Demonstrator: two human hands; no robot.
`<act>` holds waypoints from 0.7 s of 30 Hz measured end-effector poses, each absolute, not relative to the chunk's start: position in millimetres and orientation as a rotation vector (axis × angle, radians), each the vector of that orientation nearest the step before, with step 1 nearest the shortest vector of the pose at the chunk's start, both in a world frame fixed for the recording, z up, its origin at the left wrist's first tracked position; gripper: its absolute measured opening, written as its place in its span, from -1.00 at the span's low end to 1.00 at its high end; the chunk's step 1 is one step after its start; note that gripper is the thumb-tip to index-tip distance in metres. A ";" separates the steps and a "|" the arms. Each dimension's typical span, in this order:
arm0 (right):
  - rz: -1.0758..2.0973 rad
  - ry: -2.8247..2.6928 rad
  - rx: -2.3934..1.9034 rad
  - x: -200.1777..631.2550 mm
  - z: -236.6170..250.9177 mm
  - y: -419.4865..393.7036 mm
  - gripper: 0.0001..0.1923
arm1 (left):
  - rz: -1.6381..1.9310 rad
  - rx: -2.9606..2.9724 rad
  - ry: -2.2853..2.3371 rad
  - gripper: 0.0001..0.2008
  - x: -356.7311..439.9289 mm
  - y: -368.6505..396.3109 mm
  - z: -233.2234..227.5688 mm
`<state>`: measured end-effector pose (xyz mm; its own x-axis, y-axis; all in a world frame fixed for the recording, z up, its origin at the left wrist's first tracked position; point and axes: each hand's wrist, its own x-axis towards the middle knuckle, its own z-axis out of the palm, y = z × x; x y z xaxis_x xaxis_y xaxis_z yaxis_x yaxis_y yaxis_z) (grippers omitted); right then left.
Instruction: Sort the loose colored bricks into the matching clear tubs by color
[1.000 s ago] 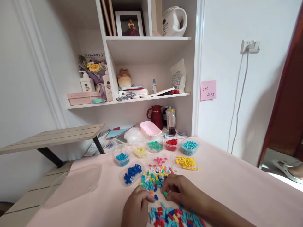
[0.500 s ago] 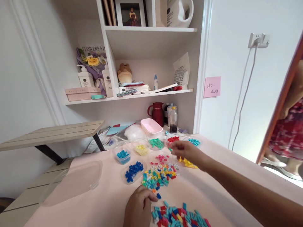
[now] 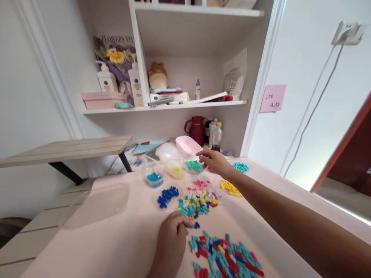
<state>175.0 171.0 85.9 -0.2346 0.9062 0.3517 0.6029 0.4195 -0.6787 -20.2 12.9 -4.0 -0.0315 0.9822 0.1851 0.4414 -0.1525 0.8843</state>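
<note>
The right hand [image 3: 213,161] is extended to the far side of the worktop [image 3: 130,247], fingers loosely spread and released, hovering just above the tub of green bricks [image 3: 194,166]; whether a brick is pinched at the fingertips cannot be told. The left hand [image 3: 171,241] rests palm-down on the near part of the worktop, fingers curled, with its fingertips just beside a single dark blue brick [image 3: 196,225] at the near edge of the mixed brick pile [image 3: 197,204]. A second, larger mixed pile [image 3: 226,256] lies nearer and to the right of the left hand. Sorted containers stand in a far row: light blue bricks [image 3: 154,177] at left, pale yellow bricks [image 3: 175,172] beside them, then the green tub, with turquoise bricks [image 3: 240,167] far right. A tray of dark blue bricks [image 3: 167,194] lies left of the middle pile; yellow bricks [image 3: 230,188] lie to its right, partly hidden by the right forearm. A pink bowl [image 3: 188,145] stands behind the green tub.
</note>
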 end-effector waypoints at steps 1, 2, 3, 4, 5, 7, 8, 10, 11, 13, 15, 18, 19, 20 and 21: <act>0.586 -1.985 -1.262 177.5 79.2 155.0 -0.71 | 1.159 1.635 1.494 -0.70 -20.2 12.4 -3.5; 0.632 -2.029 -1.248 180.8 72.5 137.8 -0.73 | 1.171 1.626 1.486 -0.70 -20.2 12.2 -3.3; 0.664 -2.066 -1.244 185.0 66.1 120.3 -0.76 | 1.172 1.614 1.476 -0.70 -20.2 12.1 -3.2; 0.678 -2.110 -1.238 189.9 60.0 103.3 -0.77 | 1.183 1.601 1.477 -0.70 -20.2 12.1 -3.1; 0.637 -2.172 -1.229 195.3 54.2 87.6 -0.77 | 1.193 1.589 1.483 -0.69 -20.2 12.0 -2.9; 0.599 -2.256 -1.266 206.5 44.2 62.9 -0.77 | 1.210 1.573 1.515 -0.69 -20.3 11.7 -2.0; 0.598 -2.272 -1.278 211.3 40.2 54.3 -0.78 | 1.213 1.572 1.542 -0.69 -20.4 11.6 -1.5; 0.643 -2.292 -1.259 217.3 34.2 44.5 -0.79 | 1.203 1.588 1.613 -0.68 -20.8 11.6 -0.9; 0.670 -2.301 -1.233 218.2 32.1 42.6 -0.80 | 1.195 1.606 1.651 -0.68 -21.1 11.7 -0.9; 0.699 -2.321 -1.188 215.7 29.0 42.5 -0.79 | 1.163 1.677 1.702 -0.65 -21.5 11.7 -0.8; 0.687 -2.337 -1.180 209.8 26.4 45.0 -0.77 | 1.106 1.781 1.703 -0.62 -21.3 11.0 -0.3; 0.664 -2.382 -1.154 199.7 23.3 49.1 -0.76 | 1.008 1.913 1.677 -0.59 -19.7 8.6 1.0; 0.655 -2.400 -1.140 196.7 22.9 49.8 -0.76 | 0.984 1.945 1.673 -0.58 -19.0 7.6 1.4; 0.644 -2.418 -1.126 194.1 23.0 50.1 -0.75 | 0.964 1.971 1.677 -0.58 -18.4 6.6 1.6; 0.634 -2.433 -1.109 191.9 23.6 50.2 -0.74 | 0.945 2.000 1.683 -0.57 -17.8 5.7 1.8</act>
